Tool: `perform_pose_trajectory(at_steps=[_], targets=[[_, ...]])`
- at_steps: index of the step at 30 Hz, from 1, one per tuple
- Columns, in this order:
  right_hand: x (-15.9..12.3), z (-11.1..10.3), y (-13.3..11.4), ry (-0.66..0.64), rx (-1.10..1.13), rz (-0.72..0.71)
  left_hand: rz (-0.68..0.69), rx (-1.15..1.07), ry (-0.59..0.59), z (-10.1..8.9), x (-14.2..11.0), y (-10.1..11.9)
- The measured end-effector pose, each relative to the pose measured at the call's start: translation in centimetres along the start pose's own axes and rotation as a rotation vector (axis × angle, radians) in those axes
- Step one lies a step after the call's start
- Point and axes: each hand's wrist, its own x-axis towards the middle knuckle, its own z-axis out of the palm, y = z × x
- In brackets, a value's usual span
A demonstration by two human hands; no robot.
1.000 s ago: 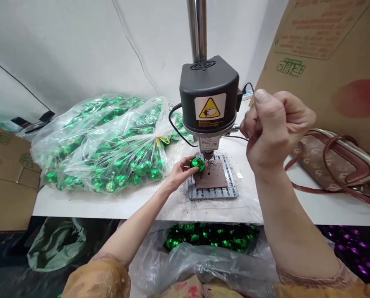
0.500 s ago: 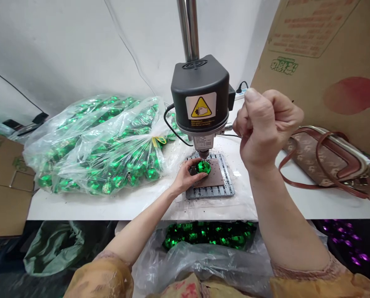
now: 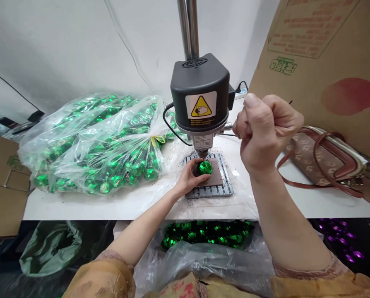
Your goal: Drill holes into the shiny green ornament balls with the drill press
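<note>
My left hand (image 3: pixel 187 178) is closed around the side of a shiny green mirrored ball (image 3: pixel 205 167), thumb and fingers on either side. The ball rests on a brown board (image 3: pixel 215 177) on the slotted metal base (image 3: pixel 224 189) of a small drill press (image 3: pixel 200 93), right beneath its chuck (image 3: pixel 203 153). To the right of the motor housing, my right hand (image 3: pixel 261 130) is raised in a fist around the drill press lever (image 3: pixel 229 126). Most of that lever is hidden by the fingers. Dark crumbs lie scattered about the base.
On the left, a clear plastic bag (image 3: pixel 94 145) full of green mirrored balls is tied with a yellow tie. More green balls (image 3: pixel 206 234) lie below the table edge. At right are a brown handbag (image 3: pixel 321 157) and a large cardboard box (image 3: pixel 315 54); purple shiny pieces (image 3: pixel 343 238) sit lower right.
The left hand and green ball have shifted slightly right beneath the chuck. My right fist stays at nearly the same place, a touch lower.
</note>
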Motion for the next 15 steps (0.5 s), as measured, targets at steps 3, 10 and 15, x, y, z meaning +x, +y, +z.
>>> perform_pose_trajectory(at_steps=[3, 10, 15], targets=[[-0.7, -0.1, 0.2, 0.037, 0.054, -0.048, -0.002, -0.022, -0.011, -0.1, -0.1, 0.3], [-2.1, -0.7, 1.1, -0.005, 0.126, -0.173, 0.018, -0.001, -0.012, -0.1, -0.3, 0.8], [-2.5, -1.0, 1.7, 0.006, 0.094, -0.18, 0.013, -0.009, -0.013, -0.1, -0.3, 0.7]])
